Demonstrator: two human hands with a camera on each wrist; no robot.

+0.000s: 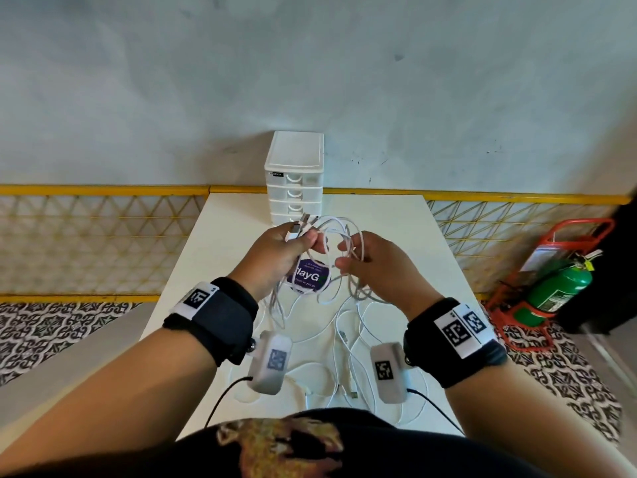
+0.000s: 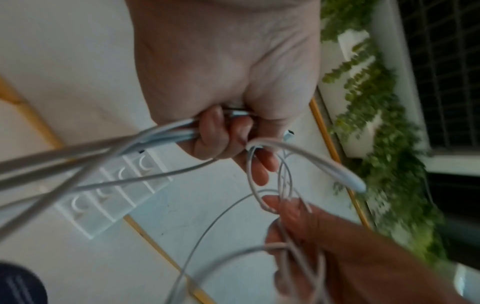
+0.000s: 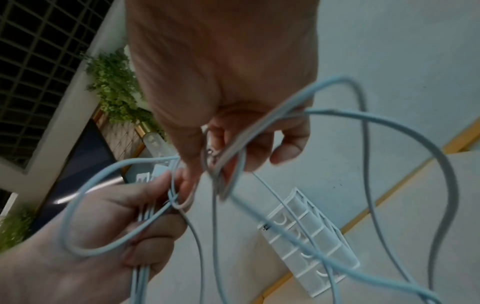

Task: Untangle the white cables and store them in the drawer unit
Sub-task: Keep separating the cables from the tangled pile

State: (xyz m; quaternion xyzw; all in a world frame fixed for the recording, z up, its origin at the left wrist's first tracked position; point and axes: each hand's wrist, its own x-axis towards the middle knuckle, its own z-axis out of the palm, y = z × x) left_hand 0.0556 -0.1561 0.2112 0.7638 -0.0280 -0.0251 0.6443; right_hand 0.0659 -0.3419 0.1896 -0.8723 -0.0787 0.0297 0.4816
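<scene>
Several tangled white cables (image 1: pixel 336 229) hang between my two hands above the white table (image 1: pixel 396 229). My left hand (image 1: pixel 305 241) grips a bundle of cable ends, with USB plugs sticking out past the thumb. In the left wrist view its curled fingers (image 2: pixel 221 131) close round the strands. My right hand (image 1: pixel 344 260) pinches thin loops of the same tangle, and the right wrist view shows those cable loops (image 3: pixel 389 123) draped over its fingers (image 3: pixel 285 144). More white cable (image 1: pixel 344 339) trails onto the table. The white drawer unit (image 1: pixel 294 181) stands at the table's far edge, all its drawers closed.
A round purple disc (image 1: pixel 308 276) lies on the table under my hands. A yellow lattice railing (image 1: pixel 103 236) runs behind the table. A green fire extinguisher (image 1: pixel 558 288) in a red stand sits on the floor to the right.
</scene>
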